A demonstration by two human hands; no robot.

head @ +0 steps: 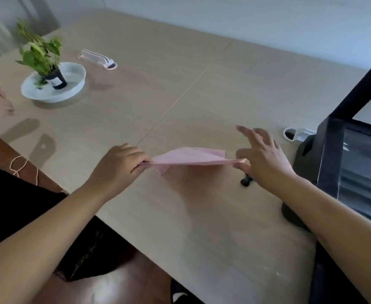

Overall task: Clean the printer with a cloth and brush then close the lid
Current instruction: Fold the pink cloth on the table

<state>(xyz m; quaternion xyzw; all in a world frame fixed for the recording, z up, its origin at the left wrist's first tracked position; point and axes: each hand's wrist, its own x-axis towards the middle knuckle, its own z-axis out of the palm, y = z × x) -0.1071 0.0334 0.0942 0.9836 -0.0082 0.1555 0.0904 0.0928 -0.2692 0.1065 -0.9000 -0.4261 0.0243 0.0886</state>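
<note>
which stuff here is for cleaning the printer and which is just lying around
For the job: pink cloth, pinched between left hand and right hand; printer, its lid up.
Lying about: potted plant in white dish; white cable port; small black object by the right hand, too hidden to name.

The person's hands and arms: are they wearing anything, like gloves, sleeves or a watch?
No gloves: the left hand and right hand are bare. The left forearm and right forearm are uncovered as far as the picture's edge, so no sleeves show. No watch, bracelet or ring shows, though the picture is slightly blurred.
</note>
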